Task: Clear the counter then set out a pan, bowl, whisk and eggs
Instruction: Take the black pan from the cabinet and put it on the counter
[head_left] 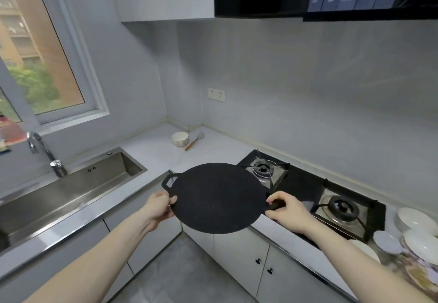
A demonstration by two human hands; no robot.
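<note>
The counter (156,153) runs around the corner between the sink (78,184) and the stove (308,184) with its 2 burners. A flat black pan (218,198) is held in the air above the counter's front edge, just beside the stove. The left hand (158,208) pinches the pan's left rim, thumb on top; the right hand (289,210) curls its fingers around the right handle. Stacked plates (417,231) sit at the far right. In the corner, a white bowl (180,138) stands just beside a whisk (194,140) with a wooden handle.
</note>
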